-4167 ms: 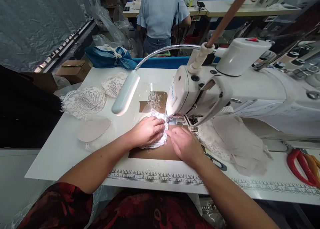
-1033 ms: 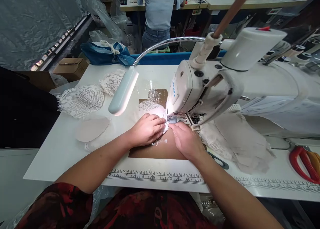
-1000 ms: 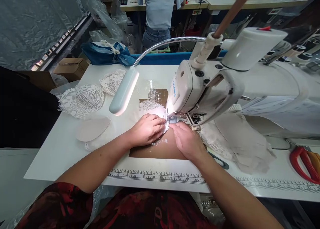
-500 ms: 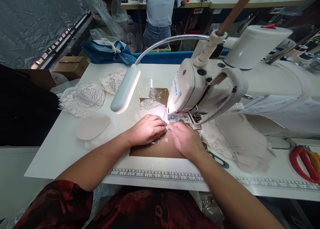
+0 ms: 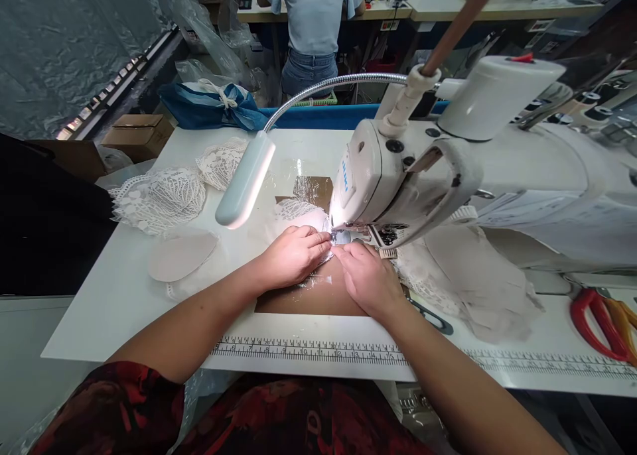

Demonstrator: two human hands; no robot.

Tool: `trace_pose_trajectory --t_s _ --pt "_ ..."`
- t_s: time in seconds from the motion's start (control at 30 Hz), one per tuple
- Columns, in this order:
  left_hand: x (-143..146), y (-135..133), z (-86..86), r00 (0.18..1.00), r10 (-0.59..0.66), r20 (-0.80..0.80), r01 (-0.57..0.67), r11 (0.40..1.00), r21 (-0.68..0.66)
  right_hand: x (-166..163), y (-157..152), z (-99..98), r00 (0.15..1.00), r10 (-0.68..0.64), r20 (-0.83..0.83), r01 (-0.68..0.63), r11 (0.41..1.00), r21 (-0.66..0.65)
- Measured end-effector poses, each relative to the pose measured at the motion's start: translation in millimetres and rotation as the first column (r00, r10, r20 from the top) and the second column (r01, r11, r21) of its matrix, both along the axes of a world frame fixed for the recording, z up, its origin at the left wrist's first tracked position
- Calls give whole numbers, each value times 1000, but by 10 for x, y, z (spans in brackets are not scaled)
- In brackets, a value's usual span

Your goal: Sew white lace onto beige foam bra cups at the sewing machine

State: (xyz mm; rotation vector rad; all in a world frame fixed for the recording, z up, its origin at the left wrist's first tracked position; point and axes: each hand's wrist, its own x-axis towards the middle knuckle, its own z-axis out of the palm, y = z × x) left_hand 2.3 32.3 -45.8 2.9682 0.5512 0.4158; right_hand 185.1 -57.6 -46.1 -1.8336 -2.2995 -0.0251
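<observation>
A white lace piece lies under the presser foot of the white sewing machine. My left hand lies on the lace, fingers together and pressing it flat just left of the needle. My right hand rests on the brown tape patch, its fingertips pressing the lace edge in front of the foot. Most of the lace under my hands is hidden.
A gooseneck lamp hangs over the table's left middle. Lace cups and a beige pad lie at left; a fabric pile at right. Red-handled scissors sit far right. A person stands behind at another bench.
The lace has fed backwards under the foot, so more of it now lies behind the needle and less under my hands. Both hands stay close by the foot.
</observation>
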Motion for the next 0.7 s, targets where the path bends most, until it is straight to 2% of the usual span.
trace_pose_trajectory --t_s 0.2,0.4,0.57,0.7 --pt "7 -22 9 998 68 15 -68 997 42 1 16 -27 998 -67 3 67 998 -3" --pt "-77 -35 55 999 -26 24 26 1000 -1 17 8 -10 991 -125 -52 125 992 -7" --pt "-98 -26 48 995 -96 29 97 995 -36 11 12 28 998 2 -55 -1 1000 27" --pt "-87 -23 28 996 -90 26 91 995 -42 -2 6 43 998 61 8 -62 995 78"
